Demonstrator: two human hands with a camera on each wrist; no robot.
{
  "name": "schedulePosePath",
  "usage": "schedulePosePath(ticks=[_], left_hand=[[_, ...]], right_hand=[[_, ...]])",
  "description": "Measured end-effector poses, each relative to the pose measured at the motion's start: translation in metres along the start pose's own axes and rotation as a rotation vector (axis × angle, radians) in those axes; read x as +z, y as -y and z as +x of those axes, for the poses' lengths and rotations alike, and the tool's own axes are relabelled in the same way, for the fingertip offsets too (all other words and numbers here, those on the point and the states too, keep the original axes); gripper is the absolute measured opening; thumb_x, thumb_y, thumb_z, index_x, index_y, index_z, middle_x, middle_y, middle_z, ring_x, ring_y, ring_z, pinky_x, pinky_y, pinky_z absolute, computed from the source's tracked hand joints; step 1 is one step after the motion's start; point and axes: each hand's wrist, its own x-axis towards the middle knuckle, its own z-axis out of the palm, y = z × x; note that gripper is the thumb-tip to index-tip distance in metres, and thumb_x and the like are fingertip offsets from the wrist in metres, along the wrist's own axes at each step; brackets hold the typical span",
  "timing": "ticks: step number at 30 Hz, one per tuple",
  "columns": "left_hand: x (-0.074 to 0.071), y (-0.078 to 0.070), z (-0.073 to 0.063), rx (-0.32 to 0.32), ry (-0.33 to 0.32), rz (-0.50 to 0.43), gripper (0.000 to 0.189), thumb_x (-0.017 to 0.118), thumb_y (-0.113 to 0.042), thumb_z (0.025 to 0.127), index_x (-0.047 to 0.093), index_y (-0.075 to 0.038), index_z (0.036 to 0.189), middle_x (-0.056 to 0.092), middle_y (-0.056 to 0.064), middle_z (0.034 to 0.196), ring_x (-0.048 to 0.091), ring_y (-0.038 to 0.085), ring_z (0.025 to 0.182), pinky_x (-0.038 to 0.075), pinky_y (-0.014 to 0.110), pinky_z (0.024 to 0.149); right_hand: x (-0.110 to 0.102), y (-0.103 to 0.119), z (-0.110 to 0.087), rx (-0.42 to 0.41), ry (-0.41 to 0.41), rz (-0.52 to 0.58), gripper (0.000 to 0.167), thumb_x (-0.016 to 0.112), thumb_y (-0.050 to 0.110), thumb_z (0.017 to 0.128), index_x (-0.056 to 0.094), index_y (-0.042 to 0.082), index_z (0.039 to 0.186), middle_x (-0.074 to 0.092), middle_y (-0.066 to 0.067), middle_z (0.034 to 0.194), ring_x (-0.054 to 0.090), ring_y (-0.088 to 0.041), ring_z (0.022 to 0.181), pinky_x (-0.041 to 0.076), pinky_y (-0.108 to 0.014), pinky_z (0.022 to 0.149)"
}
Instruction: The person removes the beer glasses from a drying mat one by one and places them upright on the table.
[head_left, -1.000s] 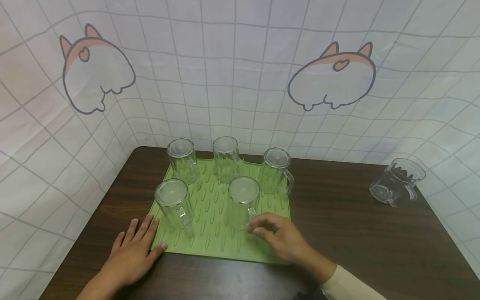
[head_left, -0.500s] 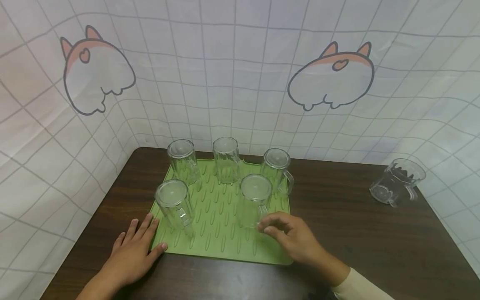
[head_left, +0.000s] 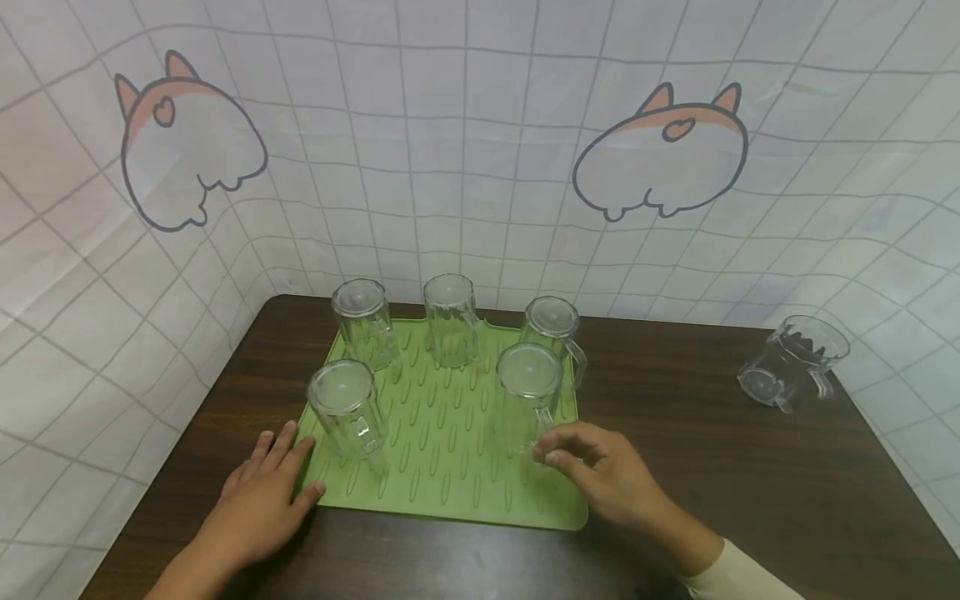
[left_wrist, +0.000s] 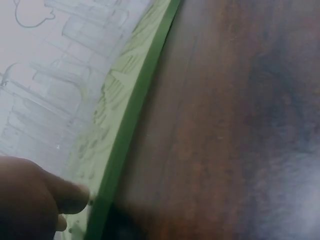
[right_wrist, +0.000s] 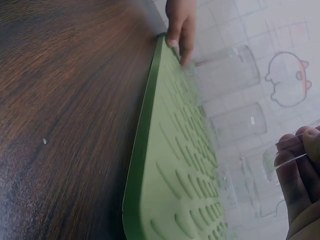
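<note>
Mug pinched at handle by right hand
Likely rigid, slippery, best held there; left hand is rested, fingers spread.

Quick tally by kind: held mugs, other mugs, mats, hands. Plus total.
Held mugs: 1
Other mugs: 5
Mats: 1
Hands: 2
Total: 9

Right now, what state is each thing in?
Front-right mug: upside down, held
Front-left mug: upside down
Back-left mug: upside down
Back-middle mug: upside down
Back-right mug: upside down
Far-right mug: mouth up
Green mat: flat
Left grip: open
Right grip: pinching front-right mug's handle
</note>
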Motion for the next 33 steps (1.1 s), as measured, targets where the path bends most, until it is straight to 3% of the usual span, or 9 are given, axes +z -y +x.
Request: schedulePosePath(ticks=[8, 13, 23, 28, 33], left_hand=[[-0.022, -0.004, 0.005, -0.011, -0.153, -0.018, 0.061, 0.072, -0.027, 0.096, 0.052, 0.006, 0.143, 0.036, 0.039, 0.151, 0.031, 0.064, 0.136, 0.032, 0.081, 0.097], [-0.034, -0.008, 0.008, 0.021, -0.313, -0.049, 0.052, 0.071, -0.017, 0.094, 0.057, 0.008, 0.136, 0.045, 0.038, 0.144, 0.041, 0.062, 0.129, 0.035, 0.078, 0.097], [-0.052, -0.022, 0.013, 0.105, -0.553, -0.089, 0.04, 0.067, -0.006, 0.093, 0.061, 0.006, 0.131, 0.054, 0.031, 0.139, 0.052, 0.056, 0.12, 0.04, 0.073, 0.089], [-0.058, -0.035, 0.014, 0.161, -0.66, -0.139, 0.034, 0.063, -0.011, 0.1, 0.062, 0.006, 0.129, 0.056, 0.029, 0.138, 0.053, 0.055, 0.119, 0.039, 0.071, 0.09], [-0.06, -0.047, 0.015, 0.205, -0.695, -0.199, 0.038, 0.059, -0.019, 0.104, 0.059, 0.007, 0.132, 0.054, 0.028, 0.14, 0.05, 0.054, 0.124, 0.037, 0.07, 0.095]], right_hand=[[-0.004, 0.0, -0.004, -0.015, -0.003, -0.011, 0.017, 0.07, -0.003, 0.094, 0.072, 0.008, 0.107, 0.076, -0.002, 0.102, 0.073, -0.016, 0.093, 0.06, -0.033, 0.081], [-0.005, 0.001, -0.005, -0.04, -0.006, -0.004, 0.019, 0.07, -0.005, 0.093, 0.072, 0.007, 0.108, 0.076, -0.004, 0.102, 0.073, -0.017, 0.092, 0.06, -0.033, 0.08], [-0.008, 0.002, -0.007, -0.077, -0.017, -0.01, 0.021, 0.069, -0.009, 0.092, 0.072, 0.005, 0.108, 0.076, -0.006, 0.101, 0.074, -0.017, 0.09, 0.061, -0.032, 0.078], [-0.01, 0.003, -0.008, -0.085, -0.018, -0.003, 0.022, 0.069, -0.01, 0.092, 0.071, 0.004, 0.108, 0.077, -0.007, 0.1, 0.074, -0.016, 0.091, 0.061, -0.032, 0.078], [-0.011, 0.003, -0.009, -0.124, -0.025, 0.005, 0.024, 0.069, -0.014, 0.09, 0.071, 0.002, 0.108, 0.076, -0.01, 0.1, 0.074, -0.016, 0.092, 0.061, -0.031, 0.079]])
